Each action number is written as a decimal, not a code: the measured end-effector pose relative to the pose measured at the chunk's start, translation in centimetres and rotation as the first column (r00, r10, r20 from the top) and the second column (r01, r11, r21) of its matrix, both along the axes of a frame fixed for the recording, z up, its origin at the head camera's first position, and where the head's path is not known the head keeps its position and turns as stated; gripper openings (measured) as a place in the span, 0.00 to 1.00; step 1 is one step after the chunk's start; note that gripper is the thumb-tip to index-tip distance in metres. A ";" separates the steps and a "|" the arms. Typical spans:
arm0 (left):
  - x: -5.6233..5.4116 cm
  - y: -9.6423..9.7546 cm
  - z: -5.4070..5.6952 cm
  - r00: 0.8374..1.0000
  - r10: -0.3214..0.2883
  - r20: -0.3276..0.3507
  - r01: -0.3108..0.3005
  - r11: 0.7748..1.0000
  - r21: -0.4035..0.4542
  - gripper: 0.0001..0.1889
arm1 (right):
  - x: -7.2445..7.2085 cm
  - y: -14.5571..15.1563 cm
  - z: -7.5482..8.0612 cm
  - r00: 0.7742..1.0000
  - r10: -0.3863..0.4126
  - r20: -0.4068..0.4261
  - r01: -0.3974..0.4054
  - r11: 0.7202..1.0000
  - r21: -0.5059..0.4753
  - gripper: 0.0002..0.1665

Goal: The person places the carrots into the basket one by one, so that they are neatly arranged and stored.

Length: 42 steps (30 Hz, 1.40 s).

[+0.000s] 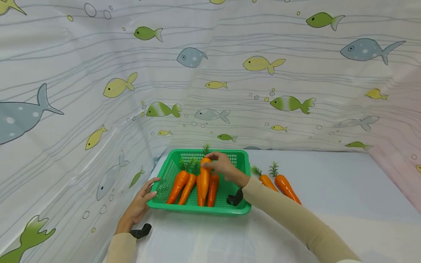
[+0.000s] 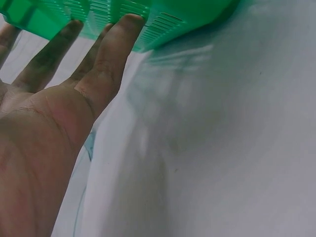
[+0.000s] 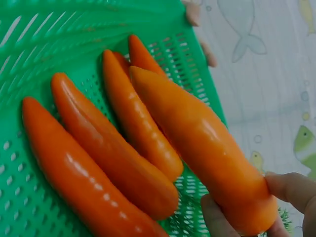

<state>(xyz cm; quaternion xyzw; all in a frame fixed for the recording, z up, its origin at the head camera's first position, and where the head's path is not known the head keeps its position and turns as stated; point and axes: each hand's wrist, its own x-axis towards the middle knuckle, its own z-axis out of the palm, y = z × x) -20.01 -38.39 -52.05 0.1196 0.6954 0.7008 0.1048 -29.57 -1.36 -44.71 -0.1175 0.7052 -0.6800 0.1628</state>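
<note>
A green plastic basket stands on the white table with several orange carrots inside, among them one carrot at its left. My right hand pinches another carrot near its leafy top, tip pointing down, above the carrots in the basket. In the right wrist view the thumb and fingers lie at the thick end of that carrot. At the basket's left side, my left hand touches the wall with extended fingers; the left wrist view shows fingertips against the slotted green side.
Two carrots with green tops, a nearer-basket carrot and a right-hand carrot, lie on the white table to the right, partly behind my right forearm. A fish-patterned curtain hangs along the back and sides.
</note>
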 end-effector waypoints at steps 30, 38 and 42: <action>-0.1 0.3 -0.3 1.000 0.010 0.013 -0.010 1.000 0.014 0.28 | 1.3 -7.1 -1.6 1.000 0.001 0.007 -0.001 0.998 0.056 0.20; 0.0 0.4 -0.1 1.000 0.005 0.010 -0.005 1.000 0.031 0.28 | 1.3 -7.5 -1.5 0.997 0.059 -0.043 -0.055 0.994 0.095 0.20; 0.0 0.4 -0.2 1.000 -0.001 0.010 0.001 0.999 0.042 0.28 | 1.4 -7.4 -1.4 0.996 0.079 -0.050 -0.073 0.991 0.111 0.19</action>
